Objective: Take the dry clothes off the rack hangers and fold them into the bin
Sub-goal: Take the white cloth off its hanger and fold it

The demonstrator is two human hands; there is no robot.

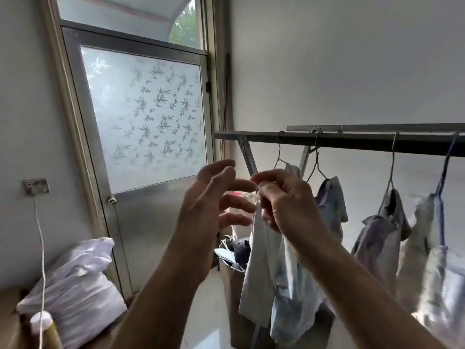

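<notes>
A person stands at a clothes rack (352,141), working on the nearest hung garment, a pale shirt (259,268) on a wire hanger (280,157). The right hand (279,200) pinches the shirt's top edge, its grip clenched on cloth. The left hand (211,200) hovers just beside it, fingers spread, holding nothing. This looks like the unhooking step; next the shirt must slip free of the hanger. Three more garments hang to the right. Low behind the shirt, a brown box (232,285), possibly the bin, holds dark and pale items.
</notes>
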